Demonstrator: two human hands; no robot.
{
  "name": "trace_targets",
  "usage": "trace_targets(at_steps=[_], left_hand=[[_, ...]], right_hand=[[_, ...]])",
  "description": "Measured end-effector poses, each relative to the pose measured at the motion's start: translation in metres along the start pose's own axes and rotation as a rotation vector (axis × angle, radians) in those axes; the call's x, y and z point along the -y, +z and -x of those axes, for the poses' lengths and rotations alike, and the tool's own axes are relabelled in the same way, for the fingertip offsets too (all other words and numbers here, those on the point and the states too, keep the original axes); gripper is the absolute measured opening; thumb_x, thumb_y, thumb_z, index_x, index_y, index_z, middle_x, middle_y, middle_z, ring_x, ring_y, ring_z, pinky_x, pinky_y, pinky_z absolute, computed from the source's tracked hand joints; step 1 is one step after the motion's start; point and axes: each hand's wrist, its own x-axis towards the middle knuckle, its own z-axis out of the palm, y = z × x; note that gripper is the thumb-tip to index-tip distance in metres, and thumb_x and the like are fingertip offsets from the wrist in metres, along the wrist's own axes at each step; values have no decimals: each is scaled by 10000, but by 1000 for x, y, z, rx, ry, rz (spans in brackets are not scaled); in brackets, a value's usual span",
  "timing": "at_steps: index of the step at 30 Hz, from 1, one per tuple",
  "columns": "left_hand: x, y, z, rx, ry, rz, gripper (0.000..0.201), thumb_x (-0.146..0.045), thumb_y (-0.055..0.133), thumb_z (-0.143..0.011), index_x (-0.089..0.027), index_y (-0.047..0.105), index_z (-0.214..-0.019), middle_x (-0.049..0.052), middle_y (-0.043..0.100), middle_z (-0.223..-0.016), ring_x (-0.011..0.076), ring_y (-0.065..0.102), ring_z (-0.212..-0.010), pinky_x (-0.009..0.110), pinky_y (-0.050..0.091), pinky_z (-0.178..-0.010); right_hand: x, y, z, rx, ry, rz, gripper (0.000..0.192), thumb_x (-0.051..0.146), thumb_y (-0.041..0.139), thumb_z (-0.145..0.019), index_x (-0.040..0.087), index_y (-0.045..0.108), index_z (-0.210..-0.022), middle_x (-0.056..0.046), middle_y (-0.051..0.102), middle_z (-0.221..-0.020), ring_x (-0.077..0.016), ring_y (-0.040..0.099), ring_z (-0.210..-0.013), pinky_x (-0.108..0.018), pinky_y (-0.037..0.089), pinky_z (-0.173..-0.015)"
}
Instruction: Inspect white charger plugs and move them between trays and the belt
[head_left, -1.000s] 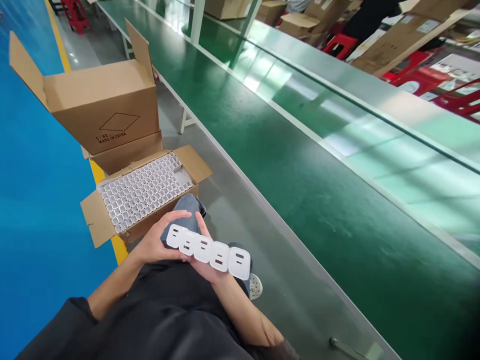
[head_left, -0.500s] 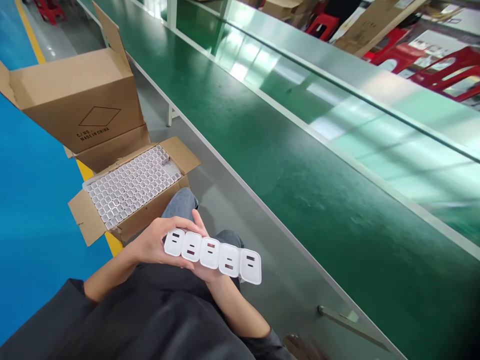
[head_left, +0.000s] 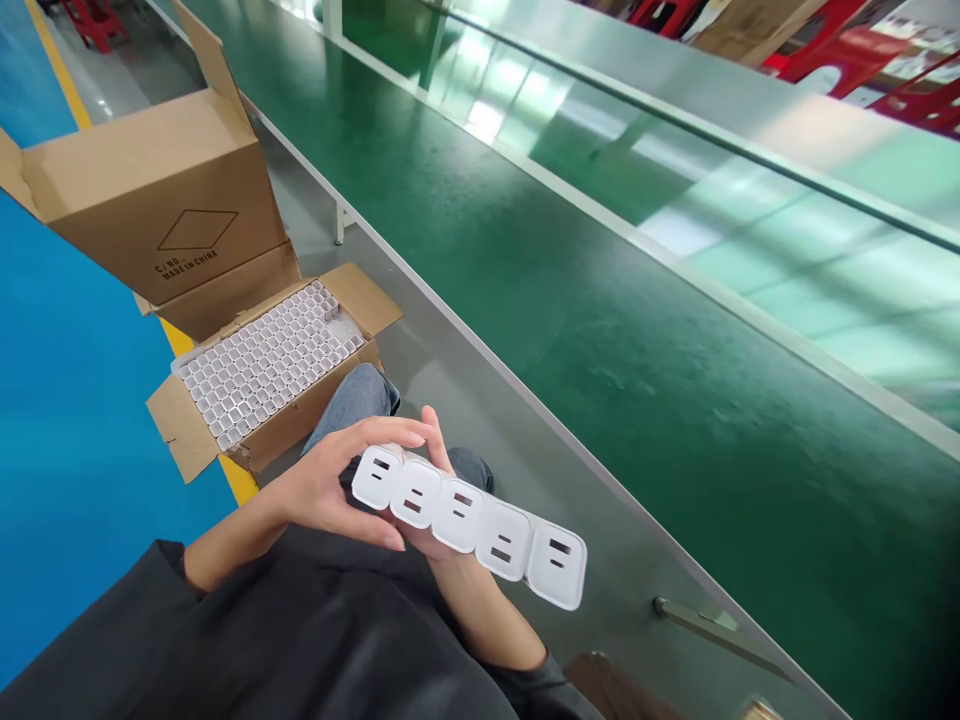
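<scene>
A row of several white plastic charger housings [head_left: 457, 515], joined side by side, lies across my hands. Each end face has two slots, and the row slants down to the right. My right hand [head_left: 439, 545] supports it from underneath, mostly hidden, with fingertips showing above the far side. Around the row's left end my left hand [head_left: 322, 490] is spread. Its fingers arch over the far side and its thumb lies apart below the near side, with a dark gap between palm and housings. Whether its fingertips touch the row is hard to tell.
To the left, an open carton [head_left: 300, 400] is packed with rows of similar white housings. Behind it stands a larger brown carton [head_left: 150, 200] with raised flaps. A long green-topped bench [head_left: 525, 300] runs along my right. Red stools [head_left: 847, 60] sit beyond it.
The row has moved right and closer to the camera, in my right hand. My left thumb and fingers have spread away from its left end. The view has shifted slightly.
</scene>
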Motion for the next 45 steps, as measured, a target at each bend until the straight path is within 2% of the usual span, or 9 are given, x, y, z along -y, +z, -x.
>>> trace_targets(at_steps=[3, 6, 10, 15, 19, 23, 27, 37, 45], left_hand=[[-2, -4, 4, 66, -85, 67, 646, -521, 675, -848, -298, 477, -1421, 129, 512, -1497, 324, 605, -1257, 458, 560, -976], [-6, -6, 2, 90, -133, 156, 579, -470, 593, -891, -307, 482, -1436, 120, 493, -1518, 307, 688, -1109, 444, 592, -902], [-9, -5, -4, 132, -152, 324, 535, -418, 565, -907, -356, 487, -1432, 90, 447, -1557, 186, 730, -746, 394, 612, -798], [-4, -6, -5, 116, -177, 289, 528, -468, 536, -911, -323, 521, -1419, 101, 467, -1544, 250, 746, -854, 392, 616, -760], [-2, -7, -5, 131, -118, 236, 486, -417, 500, -948, -310, 499, -1421, 116, 481, -1530, 219, 740, -848, 358, 614, -725], [-7, -4, -12, -21, 127, -213, 388, -292, 598, -930, -254, 572, -1315, 119, 653, -1315, 261, 644, -1158, 380, 577, -879], [-13, -2, -20, -74, 334, -522, 361, -401, 679, -901, -208, 632, -1201, 106, 717, -1112, 224, 668, -1027, 397, 549, -919], [-12, -5, -21, -60, 353, -659, 379, -465, 676, -895, -210, 642, -1173, 86, 720, -1042, 201, 671, -949, 357, 551, -859], [-7, -4, -19, -56, 331, -634, 326, -451, 649, -917, -216, 657, -1143, 87, 704, -1046, 195, 665, -935, 352, 549, -832]], right_hand=[[2, -1, 10, -99, 69, -233, 885, 493, 793, -742, 462, 337, -1500, 34, 718, -890, -176, 675, -609, -281, 554, -475], [3, -1, 14, -105, 48, -262, 1075, 465, 829, -690, 420, 209, -1567, 26, 718, -839, -203, 686, -577, -315, 557, -480], [1, -5, 11, -93, 28, -263, 1102, 473, 791, -732, 393, 110, -1594, 12, 719, -826, -217, 687, -563, -342, 557, -493], [-6, -12, 10, -66, 21, -226, 1144, 534, 775, -739, 422, 21, -1592, 12, 715, -840, -205, 659, -535, -374, 560, -507], [-3, -9, 11, -44, 12, -250, 1038, 579, 725, -779, 416, 99, -1591, 7, 715, -850, -210, 675, -604, -334, 544, -512], [0, -5, 10, -29, 34, -317, 912, 520, 757, -746, 445, 304, -1533, 30, 689, -842, -192, 649, -649, -319, 542, -552], [-2, -5, 8, -88, 52, -368, 727, 509, 751, -737, 426, 507, -1418, 22, 687, -927, -169, 635, -750, -334, 557, -712], [-8, -5, 6, 22, 18, -521, 770, 634, 720, -685, 417, 536, -1400, 5, 684, -1148, -190, 660, -918, -349, 545, -802], [-2, -1, 7, 34, 22, -567, 740, 582, 801, -665, 402, 585, -1350, 14, 704, -1104, -180, 668, -916, -308, 556, -749]])
